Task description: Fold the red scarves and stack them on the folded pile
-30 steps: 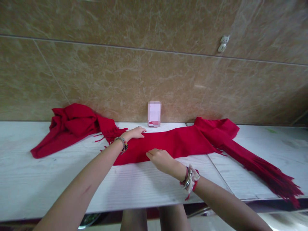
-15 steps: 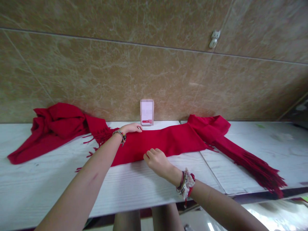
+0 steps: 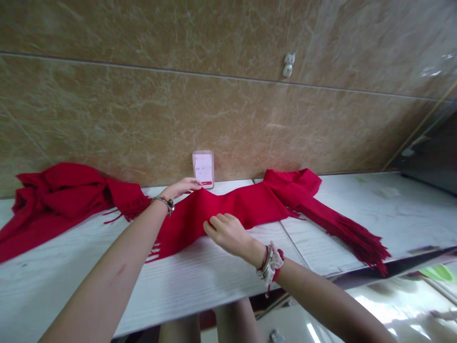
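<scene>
A red scarf (image 3: 194,216) lies lengthwise across the white table, with fringe at its left end. My left hand (image 3: 183,187) pinches its far edge, which is lifted into a peak. At the near edge, my right hand (image 3: 230,234) is closed on the cloth, its fingertips partly hidden. Crumpled to the left is a red fringed cloth (image 3: 67,197), like another scarf. A folded red fringed length (image 3: 303,195) lies at the right; whether it joins the middle scarf I cannot tell.
A phone (image 3: 203,169) with a lit screen leans against the brown tiled wall (image 3: 143,119) behind the scarf. The white table (image 3: 221,286) has a seam right of centre. A small white cat-shaped hook (image 3: 288,65) is on the wall. A dark object (image 3: 432,152) stands far right.
The middle scarf's far edge has risen in my left hand, and the cloth now bends between both hands. Its left fringe has come away from the left bundle. The view has turned slightly right.
</scene>
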